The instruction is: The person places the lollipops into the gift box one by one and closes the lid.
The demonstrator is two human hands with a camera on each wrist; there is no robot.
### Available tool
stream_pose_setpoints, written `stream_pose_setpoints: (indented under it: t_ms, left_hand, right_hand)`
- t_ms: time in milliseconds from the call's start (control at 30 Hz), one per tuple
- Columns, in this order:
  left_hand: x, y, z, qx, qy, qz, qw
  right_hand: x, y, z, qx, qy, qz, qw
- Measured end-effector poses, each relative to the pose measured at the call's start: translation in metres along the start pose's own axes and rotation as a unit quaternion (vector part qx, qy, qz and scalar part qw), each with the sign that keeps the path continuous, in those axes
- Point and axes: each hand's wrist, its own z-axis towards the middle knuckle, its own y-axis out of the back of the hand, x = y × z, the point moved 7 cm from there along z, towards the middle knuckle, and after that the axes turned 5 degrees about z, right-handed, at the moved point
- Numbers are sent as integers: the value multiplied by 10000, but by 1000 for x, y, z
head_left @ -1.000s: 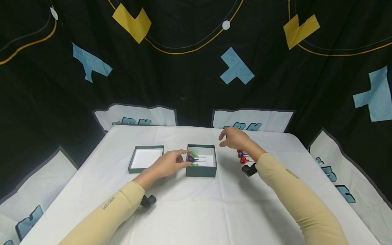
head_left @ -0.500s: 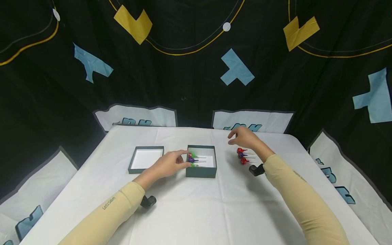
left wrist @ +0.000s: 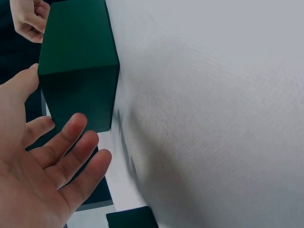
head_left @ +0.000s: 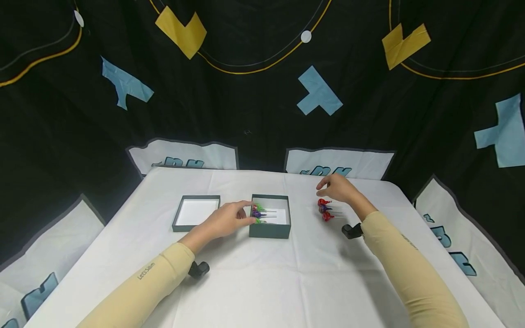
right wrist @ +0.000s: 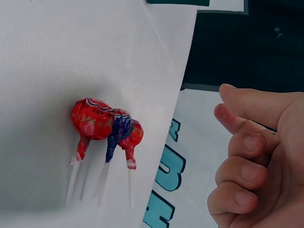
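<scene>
A dark green box [head_left: 269,232] with a white inside stands open at the top in mid-table. Several lollipops [head_left: 259,214] in green and purple wrappers lie in it, sticks pointing right. My left hand [head_left: 227,219] touches the left rim of this box with thumb and index finger, while its other fingers stretch loosely beside the wall in the left wrist view. To the right, three lollipops [right wrist: 92,118], two red and one dark blue-purple, lie in a group on the cloth. Just above and behind them hovers my right hand [head_left: 338,187], holding nothing, thumb and index apart.
The box lid [head_left: 196,212], dark green edge and white inside, lies left of the box. A white cloth [head_left: 262,282] covers the table. Behind it hangs a black curtain [head_left: 246,109] with printed shapes.
From near the box's right side, my right hand has moved rightward to the lollipops on the cloth. The left hand has stayed at the box.
</scene>
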Motion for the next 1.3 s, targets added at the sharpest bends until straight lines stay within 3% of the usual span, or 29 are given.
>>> stream_pose_setpoints:
  t_ms: [400, 733, 1000, 1300]
  left_hand:
    - [-3, 1, 0, -16, 4, -54, 10000]
    - [-2, 1, -1, 5, 3, -74, 10000]
    - [-2, 1, -2, 7, -3, -83, 10000]
    - [-2, 0, -2, -9, 1, -93, 10000]
  right_hand:
    - [-18, 0, 3, -127, -127, 243, 9995]
    - [-37, -1, -1, -243, -464, 473, 9975]
    - [-52, -4, 1, -283, -463, 477, 9974]
    - [-69, -7, -2, -272, -889, 924, 9914]
